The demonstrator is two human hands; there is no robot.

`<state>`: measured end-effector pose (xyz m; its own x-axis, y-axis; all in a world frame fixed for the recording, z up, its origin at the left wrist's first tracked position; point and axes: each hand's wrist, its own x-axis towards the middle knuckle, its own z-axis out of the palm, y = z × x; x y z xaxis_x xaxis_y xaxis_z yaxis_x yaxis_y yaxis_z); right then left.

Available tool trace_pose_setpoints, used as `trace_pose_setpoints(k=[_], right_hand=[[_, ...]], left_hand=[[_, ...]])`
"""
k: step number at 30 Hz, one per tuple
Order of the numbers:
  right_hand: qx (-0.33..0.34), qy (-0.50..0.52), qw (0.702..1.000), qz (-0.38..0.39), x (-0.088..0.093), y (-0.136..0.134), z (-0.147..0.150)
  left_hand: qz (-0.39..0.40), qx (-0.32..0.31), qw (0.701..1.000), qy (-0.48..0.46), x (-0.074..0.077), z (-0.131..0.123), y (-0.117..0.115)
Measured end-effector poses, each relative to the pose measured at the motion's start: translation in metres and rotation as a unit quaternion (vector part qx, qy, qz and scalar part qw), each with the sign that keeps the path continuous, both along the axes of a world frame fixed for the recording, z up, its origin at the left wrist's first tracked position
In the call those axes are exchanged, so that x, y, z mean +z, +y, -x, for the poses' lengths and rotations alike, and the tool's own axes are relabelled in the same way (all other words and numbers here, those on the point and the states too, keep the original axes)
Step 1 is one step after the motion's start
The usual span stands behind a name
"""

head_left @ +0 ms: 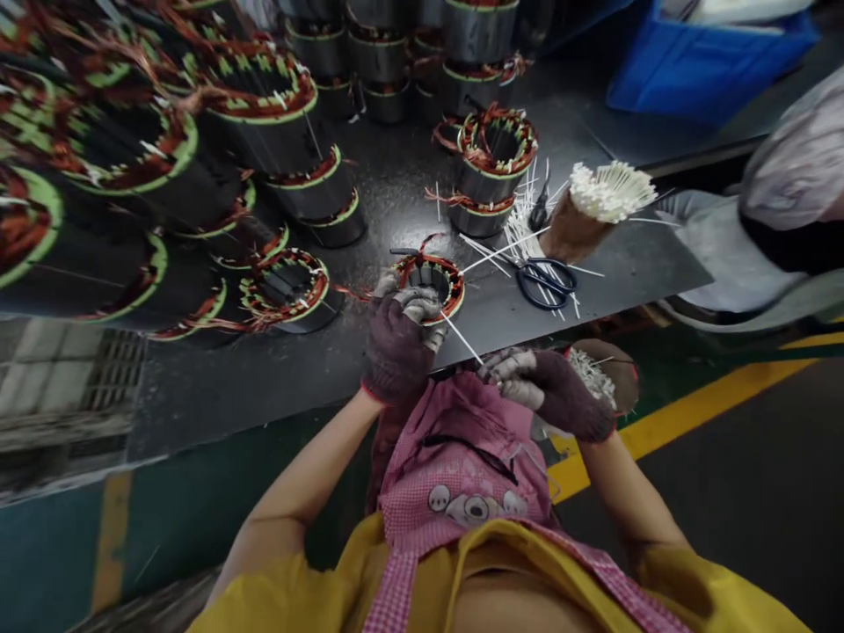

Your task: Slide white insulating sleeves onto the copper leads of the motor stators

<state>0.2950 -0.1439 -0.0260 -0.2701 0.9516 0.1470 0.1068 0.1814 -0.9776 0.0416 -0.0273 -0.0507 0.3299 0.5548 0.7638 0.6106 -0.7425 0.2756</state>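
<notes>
Fingers (pixel 412 303) of the left hand (pixel 396 347) curl over the rim of a copper-wound motor stator (pixel 432 283), coated tips pressed onto the windings. Both hands wear knit gloves. Right-hand (pixel 560 396) fingers (pixel 507 374) are pressed together and look to be pinching a white plastic strip (pixel 462 338); the exact grip is hard to see. The strip runs from them up to the stator, which sits near the front edge of a steel bench (pixel 633 272).

Containers: brown cup (pixel 567 230) lies tilted on the bench, packed with white strips, tips fanned out. Second brown cup (pixel 623 378) sits just beside the right hand, below the bench edge, also holding white strips. Blue plastic crate (pixel 705 66) is top right, contents unclear.

Loose strips and black-handled scissors (pixel 546 283) lie on the bench. More stators (pixel 264 97) stand to the left and beyond. Co-worker's pale sleeve (pixel 718 255) is at right.
</notes>
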Motion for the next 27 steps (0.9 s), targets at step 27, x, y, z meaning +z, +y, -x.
trace_pose_setpoints(k=[27], right_hand=[[-0.102, 0.014, 0.993, 0.056, -0.006, -0.015, 0.006]], left_hand=[[0.042, -0.014, 0.999, 0.009, -0.001, 0.009, -0.001]])
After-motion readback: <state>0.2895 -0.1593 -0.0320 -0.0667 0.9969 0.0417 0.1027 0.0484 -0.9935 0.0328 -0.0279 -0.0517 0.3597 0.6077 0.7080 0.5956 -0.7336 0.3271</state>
